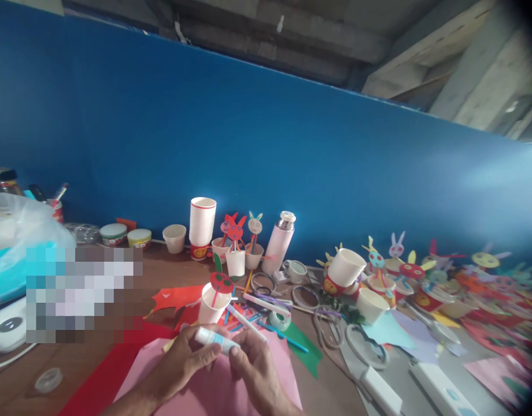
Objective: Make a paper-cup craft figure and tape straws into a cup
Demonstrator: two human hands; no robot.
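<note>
We find both hands at a white glue stick (214, 341), held above a sheet of pink paper (218, 393) at the near edge of the worktop (166, 271). The left hand (185, 361) has its grip closed around the upper left end of the stick; the right hand (263, 367) has its grip closed on the other end, thumb against it. The stick lies tilted, its left end higher. Just beyond the hands we note a white paper cup (209, 310) bearing a red paper face (222, 283) with green eyes. Red paper (112, 367) lies to the left of the pink sheet and green paper (309, 355) to the right, with a roll of tape (280, 319) near the latter. Farther back, we record a tall stack of cups (202, 222) and a pink flask (280, 242), both upright, with three cups carrying paper rabbit faces between them. A small clear lid (48, 380) lies at the far left, well apart from the hands.
</note>
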